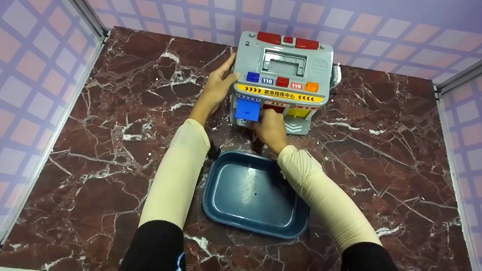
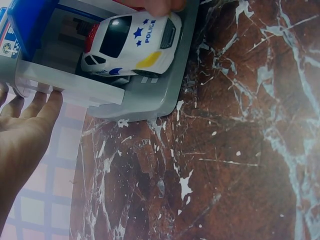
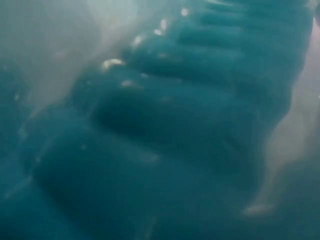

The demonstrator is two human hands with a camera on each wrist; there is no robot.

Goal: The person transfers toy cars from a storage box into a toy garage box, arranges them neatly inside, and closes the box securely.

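A grey toy garage (image 1: 324, 75) stands upright, its blue door (image 1: 247, 109) lifted. In the left wrist view a white toy police car (image 2: 145, 45) sits partly inside the bay under that door, nose outward on the ramp. My right hand (image 1: 272, 126) is at the garage front with curled fingers, its fingertips (image 2: 162, 6) gripping the car's front side. My left hand (image 1: 218, 86) rests against the garage's left side, fingers extended and thumb near the roof edge. The right wrist view is blurred dark teal and shows no hand.
A dark blue-green plastic basin (image 1: 256, 227) lies in front of the garage, between my forearms. Red and yellow doors (image 1: 299, 112) sit beside the blue one. Checked walls (image 1: 361, 22) border the marbled tabletop (image 1: 376, 169).
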